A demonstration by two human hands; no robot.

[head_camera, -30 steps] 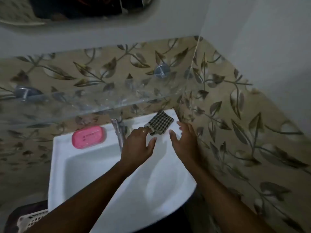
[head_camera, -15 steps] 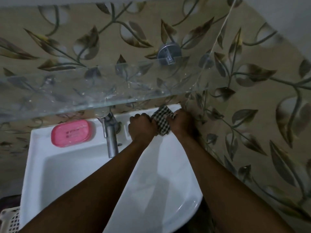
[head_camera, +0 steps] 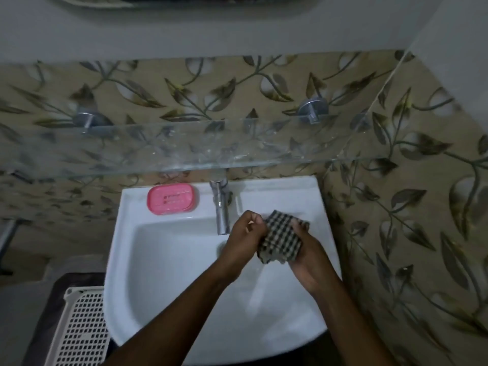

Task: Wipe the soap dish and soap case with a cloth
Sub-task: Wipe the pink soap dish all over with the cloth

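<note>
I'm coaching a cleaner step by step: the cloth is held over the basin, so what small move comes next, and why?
Probably carry the checked cloth leftward past the tap to the pink soap case. The left hand and right hand both grip it over the sink; the case sits on the rear rim, no hand on it.

Bare arms at a bathroom basin: the left forearm [head_camera: 184,315] and right forearm [head_camera: 348,326] show uncovered from the lower edge of the frame up to the wrists. The left hand [head_camera: 244,233] and right hand [head_camera: 307,256], at centre frame, are likewise bare.
</note>
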